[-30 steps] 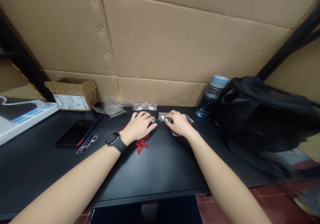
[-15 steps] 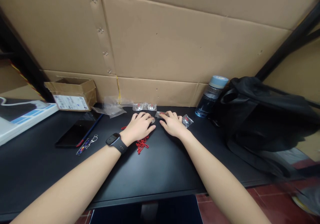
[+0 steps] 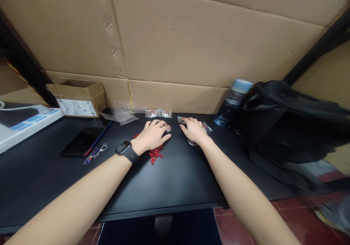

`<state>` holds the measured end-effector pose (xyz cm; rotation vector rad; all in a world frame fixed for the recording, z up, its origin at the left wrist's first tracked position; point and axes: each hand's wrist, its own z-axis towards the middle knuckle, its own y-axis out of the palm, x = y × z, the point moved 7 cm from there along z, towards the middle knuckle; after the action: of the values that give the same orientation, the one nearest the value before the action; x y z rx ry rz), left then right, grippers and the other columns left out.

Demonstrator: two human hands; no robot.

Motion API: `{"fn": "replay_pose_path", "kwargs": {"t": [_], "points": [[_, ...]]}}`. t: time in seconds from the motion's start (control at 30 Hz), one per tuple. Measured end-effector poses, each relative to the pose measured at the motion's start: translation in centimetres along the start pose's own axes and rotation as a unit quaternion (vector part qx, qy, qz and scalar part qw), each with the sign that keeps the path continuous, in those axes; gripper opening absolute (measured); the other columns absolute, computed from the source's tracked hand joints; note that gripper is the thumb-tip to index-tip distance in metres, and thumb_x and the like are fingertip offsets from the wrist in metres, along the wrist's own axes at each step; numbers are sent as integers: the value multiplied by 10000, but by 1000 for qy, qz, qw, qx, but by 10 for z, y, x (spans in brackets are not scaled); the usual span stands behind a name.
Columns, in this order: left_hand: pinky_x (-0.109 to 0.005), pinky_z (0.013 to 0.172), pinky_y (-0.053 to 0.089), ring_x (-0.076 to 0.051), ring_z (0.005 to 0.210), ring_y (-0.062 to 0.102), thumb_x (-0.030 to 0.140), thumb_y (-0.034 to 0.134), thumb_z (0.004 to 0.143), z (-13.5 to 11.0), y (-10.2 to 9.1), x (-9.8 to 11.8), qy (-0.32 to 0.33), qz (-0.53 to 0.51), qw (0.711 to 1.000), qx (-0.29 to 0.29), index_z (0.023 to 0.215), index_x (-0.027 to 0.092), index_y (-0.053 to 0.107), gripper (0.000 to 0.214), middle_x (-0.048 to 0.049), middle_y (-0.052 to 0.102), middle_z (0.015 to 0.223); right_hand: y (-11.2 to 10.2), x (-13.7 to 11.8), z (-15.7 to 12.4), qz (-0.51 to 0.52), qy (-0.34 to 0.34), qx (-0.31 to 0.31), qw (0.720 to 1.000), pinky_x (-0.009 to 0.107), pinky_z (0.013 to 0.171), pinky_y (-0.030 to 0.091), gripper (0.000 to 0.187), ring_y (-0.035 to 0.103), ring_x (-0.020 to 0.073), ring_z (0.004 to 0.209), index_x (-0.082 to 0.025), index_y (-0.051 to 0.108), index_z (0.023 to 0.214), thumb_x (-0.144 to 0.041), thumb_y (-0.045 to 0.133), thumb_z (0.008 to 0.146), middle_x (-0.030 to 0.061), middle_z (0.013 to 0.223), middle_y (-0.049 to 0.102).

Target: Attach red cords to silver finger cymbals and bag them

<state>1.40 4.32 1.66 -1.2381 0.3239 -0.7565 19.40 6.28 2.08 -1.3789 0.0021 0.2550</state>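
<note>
My left hand point(image 3: 153, 133), with a black watch at the wrist, lies palm down on the desk with its fingers spread. A small round clear piece point(image 3: 168, 129) shows by its index fingertip; the palm hides whatever is beneath. Tangled red cords point(image 3: 155, 155) lie beside and partly under this hand. My right hand point(image 3: 193, 129) rests palm down, fingers extended, over small clear packets. One packet point(image 3: 180, 119) sticks out at its fingertips, and another packet point(image 3: 207, 128) lies at its outer side. A round clear piece point(image 3: 191, 142) shows under its wrist side.
Two packaged round pieces point(image 3: 158, 113) lie near the cardboard wall, beside crumpled clear plastic point(image 3: 123, 117). At left are an open cardboard box point(image 3: 78, 99), a dark tablet-like thing point(image 3: 83, 141) and a keychain point(image 3: 95, 154). A water bottle point(image 3: 232, 102) and black bag point(image 3: 290, 124) stand right.
My right hand has shifted slightly right, and a round clear piece now shows beneath it. My left hand stays nearly in place. The view has tilted slightly.
</note>
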Motion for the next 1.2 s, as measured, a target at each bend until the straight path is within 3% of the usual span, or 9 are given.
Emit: {"fn": "replay_pose_path", "kwargs": {"t": [0.17, 0.37, 0.6, 0.77, 0.9, 0.97, 1.07, 1.13, 1.2], "points": [[-487, 1032, 335, -329, 1269, 487, 474, 517, 989, 0, -1, 0, -4, -15, 1000, -1, 1269, 299, 659, 360, -86, 641, 1296, 4, -3, 5, 15, -9, 7, 1000, 473, 1045, 395, 479, 520, 347, 1302, -198, 528, 1469, -407, 430, 1049, 172, 1495, 528], [-505, 1038, 328, -343, 1328, 451, 450, 524, 996, -2, -4, 2, 17, 17, 1000, -10, 1277, 294, 647, 345, -81, 647, 1322, 5, -1, 4, 33, -18, 4, 999, 485, 1079, 383, 494, 512, 328, 1349, -172, 568, 1425, -450, 371, 1067, 187, 1487, 530], [-511, 1052, 336, -341, 1345, 442, 451, 524, 996, 0, -3, 2, 19, 9, 1000, -19, 1306, 303, 636, 362, -78, 629, 1371, 16, 3, 10, 58, -12, -36, 998, 553, 1163, 280, 615, 339, 298, 1512, -230, 389, 1567, -560, 369, 1048, 163, 1643, 358], [-521, 1077, 318, -350, 1374, 420, 436, 532, 998, -2, -2, 3, 29, 19, 999, -11, 1295, 300, 645, 345, -77, 635, 1368, 18, -2, 10, 64, -30, -44, 997, 543, 1180, 251, 628, 298, 283, 1535, -245, 349, 1590, -573, 317, 1056, 146, 1661, 328], [-541, 1130, 275, -351, 1413, 383, 415, 545, 998, -1, -4, 3, 50, 21, 999, 0, 1275, 288, 663, 327, -79, 642, 1354, 24, -3, 10, 48, -17, -64, 997, 596, 1185, 198, 722, 253, 325, 1547, -272, 279, 1619, -681, 258, 1025, 129, 1687, 269], [-554, 1152, 265, -345, 1417, 384, 406, 556, 993, 1, -15, 8, 62, -8, 998, 2, 1270, 283, 670, 324, -83, 635, 1360, 25, -1, 10, 41, -3, -68, 997, 616, 1175, 194, 748, 239, 348, 1545, -279, 276, 1619, -712, 245, 1010, 120, 1691, 261], [-516, 1155, 326, -303, 1330, 499, 382, 553, 991, -1, -52, 35, 94, -142, 985, -1, 1257, 268, 681, 317, -86, 633, 1365, 17, -3, 10, 47, -10, -31, 998, 579, 1146, 250, 672, 335, 335, 1490, -275, 380, 1568, -660, 246, 1034, 115, 1644, 368], [-434, 1118, 415, -261, 1245, 583, 380, 507, 1012, -17, -86, 71, 125, -310, 942, -4, 1289, 241, 661, 346, -92, 657, 1335, 12, -5, 7, 58, -33, -12, 998, 551, 1121, 286, 598, 426, 316, 1423, -270, 472, 1500, -605, 263, 1052, 118, 1583, 458], [-416, 1082, 466, -271, 1233, 609, 425, 463, 1022, -50, -107, 118, 156, -433, 887, -39, 1333, 247, 645, 402, -104, 675, 1311, 12, -8, 5, 69, -50, -20, 996, 544, 1113, 294, 565, 460, 314, 1397, -260, 530, 1447, -588, 296, 1051, 123, 1548, 501]]}}
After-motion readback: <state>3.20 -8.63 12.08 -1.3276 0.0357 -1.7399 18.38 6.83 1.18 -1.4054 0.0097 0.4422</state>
